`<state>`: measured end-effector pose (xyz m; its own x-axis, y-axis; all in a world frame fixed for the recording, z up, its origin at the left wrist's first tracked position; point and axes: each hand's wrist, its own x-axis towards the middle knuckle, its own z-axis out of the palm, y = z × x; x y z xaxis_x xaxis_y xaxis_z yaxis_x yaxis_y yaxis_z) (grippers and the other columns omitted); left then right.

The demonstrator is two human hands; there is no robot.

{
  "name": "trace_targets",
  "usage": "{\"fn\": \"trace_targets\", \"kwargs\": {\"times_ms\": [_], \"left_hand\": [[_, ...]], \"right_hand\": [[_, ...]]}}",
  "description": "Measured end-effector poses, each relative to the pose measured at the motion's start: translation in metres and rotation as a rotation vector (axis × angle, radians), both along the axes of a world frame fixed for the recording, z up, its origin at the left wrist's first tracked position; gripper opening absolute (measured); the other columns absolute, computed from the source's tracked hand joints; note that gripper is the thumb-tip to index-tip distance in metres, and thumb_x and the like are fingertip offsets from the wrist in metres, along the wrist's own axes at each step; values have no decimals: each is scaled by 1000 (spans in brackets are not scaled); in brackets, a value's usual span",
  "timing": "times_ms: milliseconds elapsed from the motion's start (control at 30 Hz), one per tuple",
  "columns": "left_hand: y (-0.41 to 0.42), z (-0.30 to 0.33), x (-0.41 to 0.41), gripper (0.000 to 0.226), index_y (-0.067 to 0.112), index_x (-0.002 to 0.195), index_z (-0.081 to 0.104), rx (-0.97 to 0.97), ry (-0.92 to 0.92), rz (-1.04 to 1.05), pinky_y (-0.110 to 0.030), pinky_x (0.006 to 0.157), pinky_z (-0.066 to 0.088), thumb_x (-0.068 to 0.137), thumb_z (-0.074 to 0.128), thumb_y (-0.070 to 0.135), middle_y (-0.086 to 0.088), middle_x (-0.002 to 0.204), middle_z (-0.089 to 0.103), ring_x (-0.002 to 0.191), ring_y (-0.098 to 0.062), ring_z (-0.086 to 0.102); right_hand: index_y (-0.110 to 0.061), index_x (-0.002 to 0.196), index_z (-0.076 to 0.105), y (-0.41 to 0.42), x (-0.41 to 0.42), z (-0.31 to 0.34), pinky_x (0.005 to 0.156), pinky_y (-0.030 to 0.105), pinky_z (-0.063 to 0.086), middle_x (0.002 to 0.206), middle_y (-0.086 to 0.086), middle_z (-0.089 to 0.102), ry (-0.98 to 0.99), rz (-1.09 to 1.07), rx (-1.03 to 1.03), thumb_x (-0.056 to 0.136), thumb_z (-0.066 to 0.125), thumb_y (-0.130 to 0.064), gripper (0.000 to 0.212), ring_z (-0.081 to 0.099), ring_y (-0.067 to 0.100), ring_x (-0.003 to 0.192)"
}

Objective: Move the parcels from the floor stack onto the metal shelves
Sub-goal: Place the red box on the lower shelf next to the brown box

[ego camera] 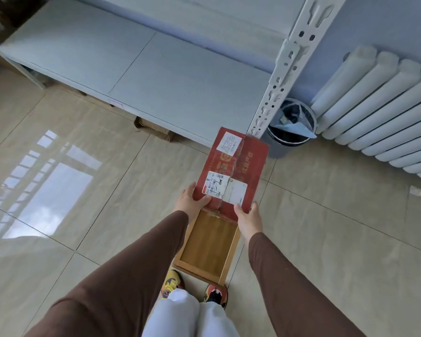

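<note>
Both hands, left (192,203) and right (249,218), grip red parcel (231,170); shelf (136,69) beyond

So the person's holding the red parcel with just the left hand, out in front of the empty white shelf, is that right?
Not quite. The head view shows both hands on the red parcel: the left hand grips its near left corner and the right hand its near right corner. The rest holds: it is held out in front of the empty white shelf.
</note>
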<state>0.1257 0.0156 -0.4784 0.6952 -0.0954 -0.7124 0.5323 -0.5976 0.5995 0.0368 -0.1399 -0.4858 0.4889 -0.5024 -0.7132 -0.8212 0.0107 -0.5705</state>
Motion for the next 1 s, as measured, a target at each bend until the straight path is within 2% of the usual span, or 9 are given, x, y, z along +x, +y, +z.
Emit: {"fn": "trace_targets", "kwargs": {"times_ms": [100,200,367,433,533,633,700,800,1000], "left_hand": [[-3,-10,-4,72,28,150,34,-72,5,59,-21,80,54,91,74,35,5,136,59,109,-14,60],[6,4,-13,63,26,146,37,-93,-25,118,-13,68,50,93,72,29,4,129,61,103,-15,62],[54,73,-22,61,29,144,38,-91,-53,229,-17,68,53,93,72,29,4,126,62,104,-18,66],[82,110,-21,59,28,143,39,-103,-83,279,-18,67,54,94,71,25,4,123,62,102,-18,66],[136,166,-18,55,27,139,41,-127,-163,353,-16,66,52,93,72,22,3,120,64,96,-14,67],[196,213,-8,53,27,133,45,-170,-252,426,-18,71,52,91,75,16,2,114,67,92,-10,68],[236,242,7,50,27,127,46,-190,-324,459,-22,75,55,90,75,11,4,108,67,87,-6,66],[299,277,34,47,22,123,45,-206,-430,482,-12,63,51,90,73,5,4,101,66,82,-4,63],[430,327,104,49,18,127,43,-215,-577,440,-11,62,51,90,73,6,4,105,66,87,-6,64]], "right_hand": [[-17,146,38,1,2,-6,103,42,52,136,4,60,5,-32,-9,100,57,-35,53,61,28,122],[-19,139,41,12,-3,11,95,39,56,129,3,64,-1,-10,-47,102,56,-30,41,65,27,114],[-25,140,41,57,-8,78,95,41,56,128,0,63,-32,69,-20,102,55,-36,42,63,23,112],[-25,140,41,83,-4,111,95,39,56,127,-1,63,-86,94,0,102,57,-33,42,62,20,107],[-25,139,43,127,12,163,99,42,55,126,-3,64,-178,162,14,101,59,-32,42,63,22,111],[-29,138,42,180,36,206,99,41,54,125,-6,65,-274,239,24,99,60,-31,42,64,19,109],[-27,138,42,218,58,229,95,37,54,125,-6,66,-356,284,-4,98,62,-29,44,65,18,107],[-23,138,42,282,97,258,86,28,49,123,-6,66,-437,328,-49,97,64,-25,47,65,17,107],[-24,144,39,413,178,303,103,30,47,131,-4,61,-560,345,-85,96,65,-23,54,59,17,124]]}}
